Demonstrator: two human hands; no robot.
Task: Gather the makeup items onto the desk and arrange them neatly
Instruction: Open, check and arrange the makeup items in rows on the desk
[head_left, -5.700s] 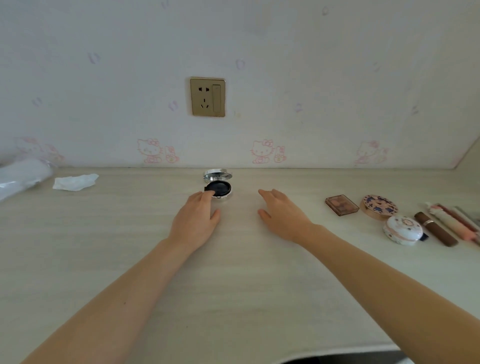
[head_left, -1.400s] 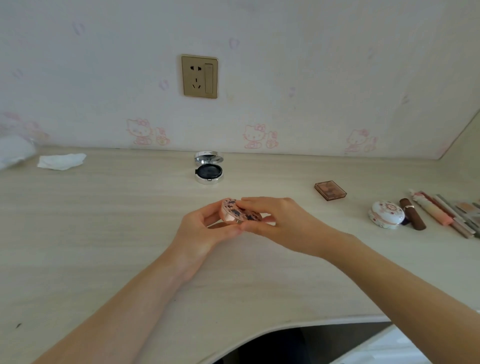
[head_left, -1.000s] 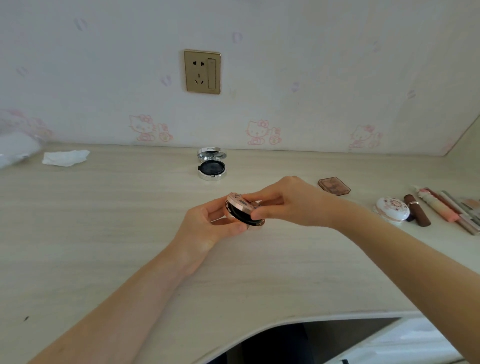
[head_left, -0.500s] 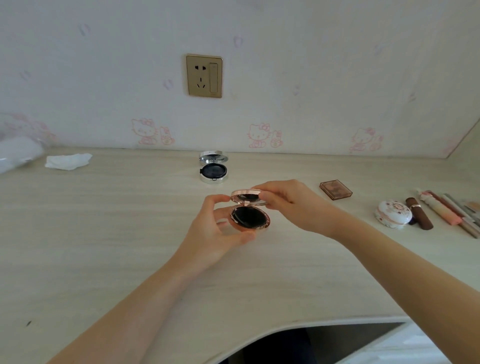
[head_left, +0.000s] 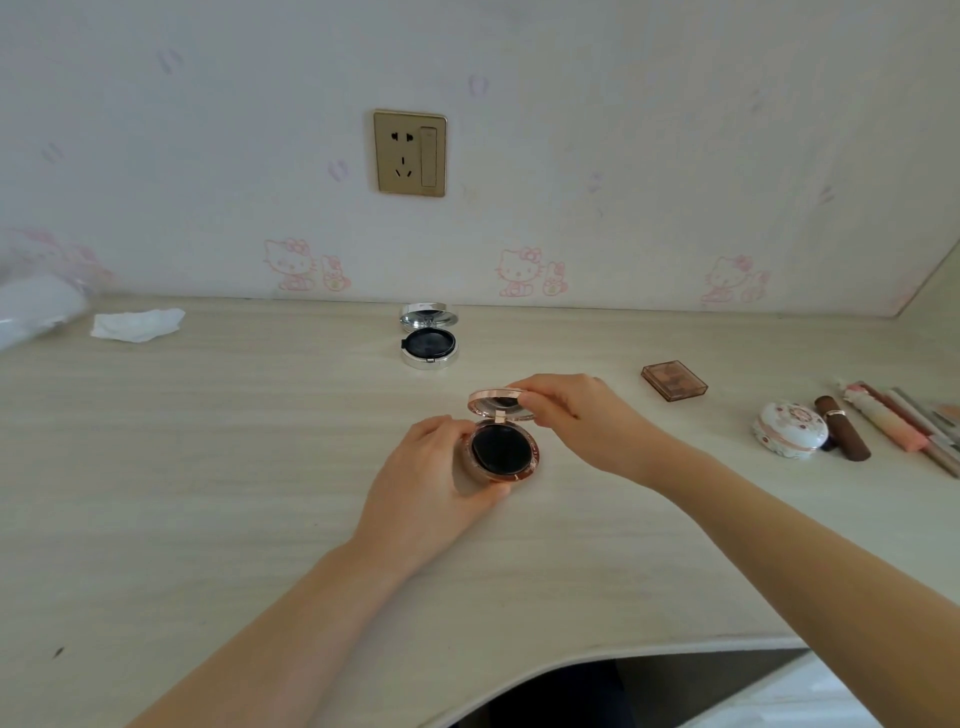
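A rose-gold round compact (head_left: 503, 450) stands open at the desk's middle, showing a black puff. My left hand (head_left: 431, 480) grips its base from the left. My right hand (head_left: 582, 423) pinches the raised lid by its right edge. Behind it, near the wall, a silver compact (head_left: 429, 343) lies open on the desk (head_left: 208, 467). To the right lie a brown square palette (head_left: 674, 380), a white floral round case (head_left: 789, 429), a brown lipstick tube (head_left: 841, 434) and several pink sticks (head_left: 888, 423).
A crumpled white tissue (head_left: 137, 324) and a blurred white bundle (head_left: 36, 312) lie at the far left. A gold wall socket (head_left: 410, 153) sits above the desk. The desk's front edge curves inward at the bottom right.
My right hand fetched the rose-gold compact from the right, both hands opened its lid, and it has now come down lower, at the desk surface.
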